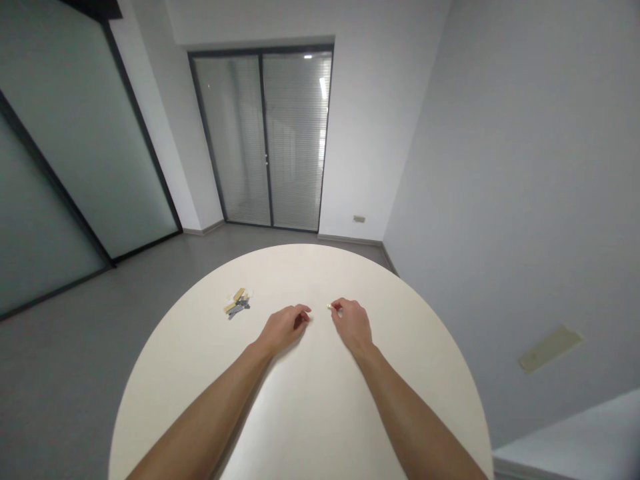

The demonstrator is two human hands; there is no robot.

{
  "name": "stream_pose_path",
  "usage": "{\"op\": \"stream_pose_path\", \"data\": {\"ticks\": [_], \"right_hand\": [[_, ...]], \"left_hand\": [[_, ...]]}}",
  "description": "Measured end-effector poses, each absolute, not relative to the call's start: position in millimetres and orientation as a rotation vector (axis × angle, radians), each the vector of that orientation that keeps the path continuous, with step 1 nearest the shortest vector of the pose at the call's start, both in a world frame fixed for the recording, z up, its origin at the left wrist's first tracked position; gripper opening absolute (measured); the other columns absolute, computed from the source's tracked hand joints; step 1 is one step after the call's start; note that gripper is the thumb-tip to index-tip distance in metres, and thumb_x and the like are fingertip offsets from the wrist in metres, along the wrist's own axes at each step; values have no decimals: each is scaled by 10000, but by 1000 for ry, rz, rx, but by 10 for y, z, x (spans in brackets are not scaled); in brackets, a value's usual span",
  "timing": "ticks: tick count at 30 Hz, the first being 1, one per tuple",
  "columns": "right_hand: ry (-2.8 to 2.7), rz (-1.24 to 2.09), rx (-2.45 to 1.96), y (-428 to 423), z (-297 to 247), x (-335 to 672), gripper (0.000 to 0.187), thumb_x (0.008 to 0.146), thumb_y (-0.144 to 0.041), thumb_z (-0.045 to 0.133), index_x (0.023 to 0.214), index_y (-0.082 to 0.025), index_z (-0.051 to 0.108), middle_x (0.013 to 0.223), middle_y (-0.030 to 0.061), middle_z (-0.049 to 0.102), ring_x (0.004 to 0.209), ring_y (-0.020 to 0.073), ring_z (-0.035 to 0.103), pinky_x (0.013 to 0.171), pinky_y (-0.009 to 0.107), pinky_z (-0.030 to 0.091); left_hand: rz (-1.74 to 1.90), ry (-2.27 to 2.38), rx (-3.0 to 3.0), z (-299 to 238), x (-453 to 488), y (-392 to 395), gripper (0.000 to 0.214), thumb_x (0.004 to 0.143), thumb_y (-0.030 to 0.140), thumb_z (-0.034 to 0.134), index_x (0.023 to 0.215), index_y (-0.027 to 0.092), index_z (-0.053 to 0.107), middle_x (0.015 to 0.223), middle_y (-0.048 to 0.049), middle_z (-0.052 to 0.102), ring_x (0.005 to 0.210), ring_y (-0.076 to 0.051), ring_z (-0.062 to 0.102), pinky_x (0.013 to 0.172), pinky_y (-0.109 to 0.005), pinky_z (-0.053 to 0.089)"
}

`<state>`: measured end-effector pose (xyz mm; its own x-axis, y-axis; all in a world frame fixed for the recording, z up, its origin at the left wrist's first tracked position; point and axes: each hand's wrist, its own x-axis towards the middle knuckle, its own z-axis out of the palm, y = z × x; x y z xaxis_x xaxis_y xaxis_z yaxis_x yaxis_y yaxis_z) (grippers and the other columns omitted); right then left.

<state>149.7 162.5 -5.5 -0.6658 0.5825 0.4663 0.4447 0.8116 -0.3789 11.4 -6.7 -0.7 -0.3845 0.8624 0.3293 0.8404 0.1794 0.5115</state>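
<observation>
A round cream tabletop fills the lower middle of the head view. My right hand pinches a tiny cream piece between its thumb and fingertips. My left hand rests just left of it, its fingers curled together with nothing visible in them. The two hands are close but apart. Left of my left hand lies a small heap of flat grey and tan pieces, out of reach of neither hand but not touched. Their exact kind is too small to tell.
The table's curved edge drops to a grey floor on the left and far side. Frosted glass panels stand at the left, a glazed door with blinds ahead, and a grey wall at the right.
</observation>
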Motion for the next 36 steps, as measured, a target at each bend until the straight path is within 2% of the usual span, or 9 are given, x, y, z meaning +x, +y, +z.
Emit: {"op": "stream_pose_path", "data": {"ticks": [7, 12, 17, 21, 27, 36], "right_hand": [[-2379, 286, -827, 1694, -89, 1520, 126, 907, -286, 579, 898, -240, 696, 865, 66, 704, 879, 212, 626, 786, 306, 455], [-2408, 249, -893, 1695, -42, 1530, 179, 932, -327, 544, 909, -235, 696, 872, 82, 703, 850, 232, 630, 756, 333, 453], [-2401, 198, -965, 1682, 18, 1533, 155, 915, -307, 568, 861, -221, 684, 820, 86, 689, 769, 214, 621, 701, 313, 445], [-2410, 206, -953, 1674, 36, 1537, 145, 918, -276, 553, 875, -222, 680, 837, 85, 686, 798, 206, 617, 719, 302, 444], [-2433, 244, -779, 1676, -30, 1520, 217, 932, -215, 506, 1050, -236, 687, 1011, 84, 702, 929, 221, 612, 801, 320, 450], [-2466, 195, -677, 1662, -78, 1507, 180, 905, -227, 556, 979, -223, 719, 1041, 71, 717, 964, 243, 597, 832, 336, 465]], "left_hand": [[1004, 2387, 1744, -23, 108, -68, 279, 879, 212, 527, 1142, 260, 609, 1003, 5, 720, 910, -156, 651, 769, -261, 487], [1007, 2376, 1769, -10, 113, -74, 290, 863, 191, 537, 1135, 250, 618, 1033, -10, 706, 972, -165, 638, 832, -271, 481], [960, 2417, 1738, 7, 123, -75, 250, 874, 222, 531, 1091, 258, 651, 1036, -19, 697, 942, -175, 638, 791, -272, 486], [946, 2416, 1730, 12, 125, -72, 248, 875, 232, 531, 1090, 256, 653, 1034, -23, 697, 940, -179, 634, 800, -279, 481], [947, 2413, 1721, 18, 127, -71, 258, 875, 230, 531, 1102, 254, 651, 1019, -25, 699, 920, -174, 635, 788, -275, 482], [966, 2403, 1741, 26, 132, -75, 244, 878, 223, 536, 1089, 257, 654, 1030, -20, 701, 922, -172, 639, 791, -275, 483]]}}
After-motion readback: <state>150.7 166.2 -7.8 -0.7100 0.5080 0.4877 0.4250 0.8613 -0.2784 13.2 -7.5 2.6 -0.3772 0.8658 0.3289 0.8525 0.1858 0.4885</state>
